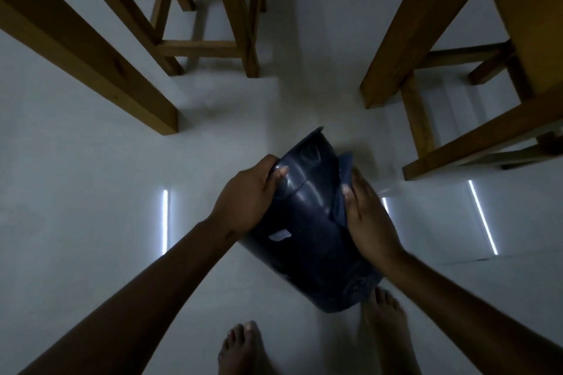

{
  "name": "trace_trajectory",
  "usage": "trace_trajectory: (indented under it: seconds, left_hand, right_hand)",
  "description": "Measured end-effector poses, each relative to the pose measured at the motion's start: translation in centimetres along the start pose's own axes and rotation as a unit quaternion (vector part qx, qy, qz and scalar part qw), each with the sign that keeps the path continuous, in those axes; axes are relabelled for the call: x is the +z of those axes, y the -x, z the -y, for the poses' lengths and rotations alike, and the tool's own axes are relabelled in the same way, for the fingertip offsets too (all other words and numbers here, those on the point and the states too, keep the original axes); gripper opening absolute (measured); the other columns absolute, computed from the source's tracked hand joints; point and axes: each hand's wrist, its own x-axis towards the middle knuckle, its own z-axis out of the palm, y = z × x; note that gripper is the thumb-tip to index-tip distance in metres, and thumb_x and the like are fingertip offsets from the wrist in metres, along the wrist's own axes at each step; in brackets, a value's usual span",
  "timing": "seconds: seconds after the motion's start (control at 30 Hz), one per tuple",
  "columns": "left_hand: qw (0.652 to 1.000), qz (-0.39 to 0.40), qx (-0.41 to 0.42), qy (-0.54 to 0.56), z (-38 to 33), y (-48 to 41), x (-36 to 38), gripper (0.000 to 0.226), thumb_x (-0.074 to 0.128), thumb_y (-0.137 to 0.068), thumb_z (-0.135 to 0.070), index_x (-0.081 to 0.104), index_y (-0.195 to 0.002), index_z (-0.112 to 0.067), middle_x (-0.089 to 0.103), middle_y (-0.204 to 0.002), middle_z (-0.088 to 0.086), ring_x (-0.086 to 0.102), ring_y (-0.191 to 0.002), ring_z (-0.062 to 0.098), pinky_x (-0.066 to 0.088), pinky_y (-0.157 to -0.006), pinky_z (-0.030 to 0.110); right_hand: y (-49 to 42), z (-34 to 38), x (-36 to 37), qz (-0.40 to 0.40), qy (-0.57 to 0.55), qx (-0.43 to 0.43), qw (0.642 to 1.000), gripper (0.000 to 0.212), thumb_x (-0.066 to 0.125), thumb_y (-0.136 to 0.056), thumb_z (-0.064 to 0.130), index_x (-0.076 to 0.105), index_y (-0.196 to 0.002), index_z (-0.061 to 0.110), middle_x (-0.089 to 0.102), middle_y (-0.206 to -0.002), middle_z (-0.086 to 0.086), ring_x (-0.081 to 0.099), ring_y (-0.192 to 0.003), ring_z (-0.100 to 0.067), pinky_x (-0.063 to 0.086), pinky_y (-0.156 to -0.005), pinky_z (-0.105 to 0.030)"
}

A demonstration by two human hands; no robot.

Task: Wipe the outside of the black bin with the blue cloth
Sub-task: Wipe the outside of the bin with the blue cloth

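The black bin [310, 237] is held tilted above the pale floor, its shiny outer wall facing me. My left hand [246, 195] grips its left side, thumb across the wall. My right hand [365, 216] presses the blue cloth [342, 189] flat against the bin's right side; only a dark folded strip of cloth shows beside my fingers. A small white patch sits on the bin's wall near the middle.
Wooden table legs [91, 49] stand at the left, a wooden stool [213, 24] behind, and a second stool [475, 94] at the right. My bare feet [243, 350] stand on the floor below the bin. Bright light strips reflect on the floor.
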Motion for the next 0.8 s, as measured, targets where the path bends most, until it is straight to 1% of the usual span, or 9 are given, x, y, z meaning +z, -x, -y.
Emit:
trace_trajectory:
  seconds: [0.07,0.2,0.27,0.37,0.43,0.5,0.6,0.7,0.8]
  left_hand:
    - [1.0,0.01,-0.002,-0.024,0.0,0.3,0.1,0.03,0.03,-0.101,-0.046,0.052,-0.1,-0.025,0.065,-0.079,-0.003,0.063,-0.07,0.018,0.048,-0.063,0.031]
    - [1.0,0.001,0.015,-0.024,-0.1,0.2,0.2,0.026,0.036,-0.101,-0.043,0.053,-0.102,-0.024,0.066,-0.081,-0.005,0.062,-0.073,0.017,0.044,-0.064,0.028]
    - [0.998,0.04,0.012,0.041,0.1,0.0,0.0,0.022,0.046,-0.098,-0.04,0.055,-0.11,-0.024,0.065,-0.092,-0.01,0.062,-0.081,0.011,0.044,-0.068,0.023]
    - [0.985,0.111,-0.031,0.132,1.6,0.7,-0.8,0.026,0.055,-0.094,-0.041,0.056,-0.114,-0.025,0.068,-0.1,-0.008,0.066,-0.09,0.007,0.047,-0.072,0.022]
    - [0.989,0.094,-0.046,0.105,2.3,1.5,-0.7,0.026,0.053,-0.092,-0.047,0.058,-0.104,-0.024,0.071,-0.093,-0.004,0.067,-0.085,0.01,0.049,-0.07,0.027]
    - [0.994,0.058,-0.049,0.08,2.1,1.7,-0.2,0.027,0.051,-0.092,-0.049,0.057,-0.098,-0.023,0.071,-0.087,-0.003,0.068,-0.079,0.012,0.053,-0.068,0.029]
    - [0.997,0.031,-0.013,0.064,0.6,0.5,0.4,0.021,0.048,-0.096,-0.043,0.054,-0.098,-0.024,0.068,-0.085,-0.007,0.066,-0.076,0.013,0.048,-0.065,0.026]
    - [0.996,0.033,-0.01,0.077,-0.3,-0.4,0.1,0.019,0.041,-0.1,-0.039,0.052,-0.102,-0.023,0.064,-0.085,-0.006,0.064,-0.079,0.014,0.045,-0.065,0.02]
    - [0.997,0.02,-0.02,0.069,-0.1,-0.4,0.2,0.025,0.04,-0.1,-0.04,0.053,-0.103,-0.019,0.068,-0.085,-0.002,0.065,-0.08,0.017,0.049,-0.07,0.029]
  right_hand:
    - [3.5,1.2,0.9,0.011,0.079,-0.022,0.997,0.062,0.006,-0.097,0.058,0.009,-0.152,0.029,0.02,-0.16,-0.004,0.021,-0.147,-0.026,0.026,-0.116,-0.051]
    - [4.7,3.1,1.8,0.026,0.192,-0.17,0.966,0.059,0.009,-0.099,0.051,0.003,-0.153,0.028,0.007,-0.163,-0.004,0.002,-0.149,-0.03,0.008,-0.119,-0.047]
    - [1.7,2.7,1.1,0.013,0.154,-0.141,0.978,0.058,0.008,-0.098,0.053,0.002,-0.152,0.03,0.006,-0.163,-0.001,0.002,-0.149,-0.026,0.01,-0.119,-0.048]
    - [-0.6,1.0,-0.3,0.008,0.022,-0.014,1.0,0.064,0.014,-0.095,0.058,0.007,-0.152,0.031,0.013,-0.162,-0.001,0.014,-0.148,-0.026,0.025,-0.116,-0.053]
    - [1.1,1.3,-0.1,0.006,0.066,-0.001,0.998,0.064,0.012,-0.095,0.058,0.004,-0.152,0.029,0.013,-0.162,-0.003,0.014,-0.148,-0.028,0.025,-0.115,-0.053]
    - [4.2,2.7,1.4,0.01,0.19,-0.093,0.977,0.061,0.013,-0.098,0.054,0.005,-0.152,0.028,0.011,-0.162,-0.005,0.008,-0.148,-0.032,0.017,-0.116,-0.053]
    - [4.6,3.5,2.2,0.015,0.243,-0.2,0.949,0.06,0.025,-0.098,0.049,0.008,-0.153,0.031,0.009,-0.162,-0.002,0.004,-0.149,-0.032,0.01,-0.116,-0.051]
    - [0.1,3.2,0.4,-0.013,0.184,-0.125,0.975,0.058,0.018,-0.099,0.049,0.012,-0.152,0.027,0.016,-0.161,-0.002,0.013,-0.148,-0.029,0.017,-0.117,-0.045]
    - [0.5,2.8,0.0,-0.027,0.167,-0.051,0.984,0.061,0.011,-0.099,0.05,0.015,-0.153,0.023,0.022,-0.16,-0.006,0.022,-0.146,-0.032,0.028,-0.113,-0.049]
